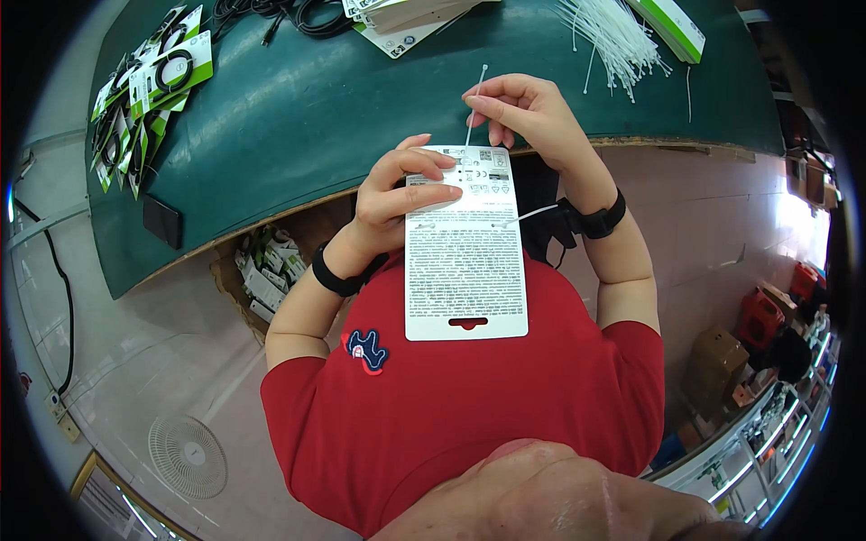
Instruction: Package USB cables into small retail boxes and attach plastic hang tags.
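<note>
A white packaging card (465, 261), densely printed, lies face up before my chest with its hanging slot toward me. My left hand (390, 191) grips the card's far left part, fingers spread over its printed face. Between the thumb and fingers of my right hand (534, 113) is a thin white cable tie (480, 88). The tie stands above the far edge of the card, its head end pointing away from me; where its lower end goes is hard to see. A second white tie end (534, 215) sticks out past the card's right edge, beside a dark cable partly hidden behind the card.
On the green table (298, 108), carded black cables (171, 77) are heaped at left, near a dark flat object (162, 222). Black cables (320, 20), stacked cards (406, 20), loose white ties (613, 45) and a green-white box (672, 29) lie far off. A filled carton (271, 275) stands below.
</note>
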`<state>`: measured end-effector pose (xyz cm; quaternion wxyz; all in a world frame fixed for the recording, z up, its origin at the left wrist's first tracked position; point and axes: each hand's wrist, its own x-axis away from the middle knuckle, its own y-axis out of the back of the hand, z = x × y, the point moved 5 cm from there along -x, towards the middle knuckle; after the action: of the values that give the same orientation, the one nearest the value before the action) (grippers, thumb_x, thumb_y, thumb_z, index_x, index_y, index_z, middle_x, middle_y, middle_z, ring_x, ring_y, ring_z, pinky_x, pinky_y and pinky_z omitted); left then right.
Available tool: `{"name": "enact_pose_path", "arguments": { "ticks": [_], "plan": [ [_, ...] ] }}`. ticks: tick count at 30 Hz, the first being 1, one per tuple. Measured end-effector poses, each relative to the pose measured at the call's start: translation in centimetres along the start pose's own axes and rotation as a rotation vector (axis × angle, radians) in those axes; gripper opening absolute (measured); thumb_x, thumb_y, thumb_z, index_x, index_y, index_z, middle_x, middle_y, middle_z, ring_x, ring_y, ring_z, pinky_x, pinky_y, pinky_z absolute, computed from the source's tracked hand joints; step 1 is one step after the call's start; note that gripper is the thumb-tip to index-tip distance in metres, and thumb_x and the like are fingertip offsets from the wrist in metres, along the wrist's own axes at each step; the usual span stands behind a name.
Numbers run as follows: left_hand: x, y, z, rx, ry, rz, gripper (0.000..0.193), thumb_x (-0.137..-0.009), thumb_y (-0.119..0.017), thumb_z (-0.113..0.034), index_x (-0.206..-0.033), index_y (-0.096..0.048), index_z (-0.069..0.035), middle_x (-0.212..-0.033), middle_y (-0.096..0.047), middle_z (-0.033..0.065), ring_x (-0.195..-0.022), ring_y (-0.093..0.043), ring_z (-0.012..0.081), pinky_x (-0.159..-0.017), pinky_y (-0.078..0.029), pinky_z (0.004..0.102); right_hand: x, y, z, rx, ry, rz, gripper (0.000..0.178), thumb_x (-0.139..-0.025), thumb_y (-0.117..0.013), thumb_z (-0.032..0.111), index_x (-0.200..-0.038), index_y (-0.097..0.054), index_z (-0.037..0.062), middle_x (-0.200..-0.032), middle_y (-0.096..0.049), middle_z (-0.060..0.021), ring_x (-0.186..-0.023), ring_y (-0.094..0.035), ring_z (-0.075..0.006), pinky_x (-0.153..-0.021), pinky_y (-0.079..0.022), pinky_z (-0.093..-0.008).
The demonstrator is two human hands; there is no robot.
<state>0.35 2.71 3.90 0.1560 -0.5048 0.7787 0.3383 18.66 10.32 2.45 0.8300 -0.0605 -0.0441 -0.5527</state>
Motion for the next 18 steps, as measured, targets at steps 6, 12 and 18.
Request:
{"name": "enact_pose_path", "arguments": {
  "ticks": [6,12,18],
  "plan": [
    [0.0,-0.1,0.0,0.020,-0.007,-0.028,0.036,-0.065,-0.085,-0.016,-0.098,-0.072,-0.013,-0.095,-0.057,0.0044,-0.099,-0.065,0.0245,-0.104,-0.039,0.0531,0.0,-0.6,-0.5,-0.032,-0.064,0.075,0.024,-0.087,-0.070,0.020,-0.097,-0.067,-0.0017,-0.078,-0.070,-0.0069,-0.055,-0.059,-0.0048,-0.047,-0.044,-0.0170],
    [0.1,-0.3,-0.1,0.023,-0.025,-0.039,0.036,-0.065,-0.085,-0.017,-0.098,-0.072,-0.013,-0.095,-0.057,0.0047,-0.098,-0.064,0.0243,-0.104,-0.038,0.0527,0.1,-0.3,0.1,-0.021,-0.018,0.029,0.022,-0.087,-0.070,0.017,-0.096,-0.067,-0.0021,-0.080,-0.070,-0.0074,-0.057,-0.058,-0.0049,-0.050,-0.045,-0.0169],
    [0.1,-0.3,-0.2,0.024,-0.022,-0.038,0.036,-0.064,-0.085,-0.017,-0.097,-0.072,-0.012,-0.094,-0.056,0.0046,-0.097,-0.065,0.0238,-0.104,-0.037,0.0528,0.7,0.0,1.2,0.041,0.091,-0.011,0.019,-0.088,-0.068,0.014,-0.097,-0.067,-0.0031,-0.082,-0.070,-0.0079,-0.065,-0.061,-0.0065,-0.055,-0.048,-0.0185]
  ]
}}
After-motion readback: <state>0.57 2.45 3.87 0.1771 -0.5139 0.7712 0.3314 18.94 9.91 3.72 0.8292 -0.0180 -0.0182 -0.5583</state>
